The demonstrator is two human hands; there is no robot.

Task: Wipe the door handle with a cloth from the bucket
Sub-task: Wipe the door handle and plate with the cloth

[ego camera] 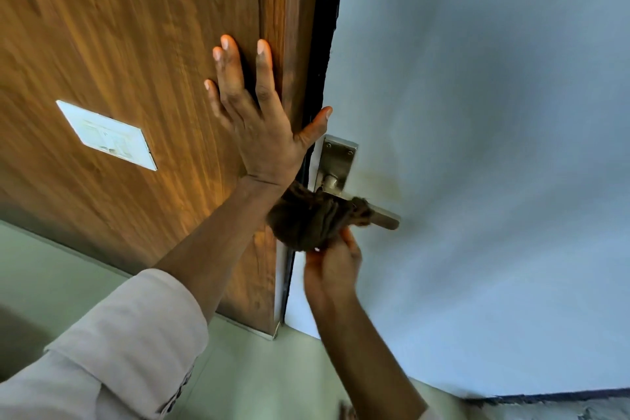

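- Wood-grain door [136,44] fills the background, pale blue door face [477,147] beside it.
- Left hand [259,119] flat on the wood above the door handle [385,218], fingers spread wide.
- Right hand [332,269] just below the handle, fingers pinching a dark, bunched cloth [306,218] wrapped round the metal lever.

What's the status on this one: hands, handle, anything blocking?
Left hand flat on wooden panel, fingers spread. Right hand gripping brown cloth, wrapped over door handle lever. Lever tip exposed. Nothing in the way.
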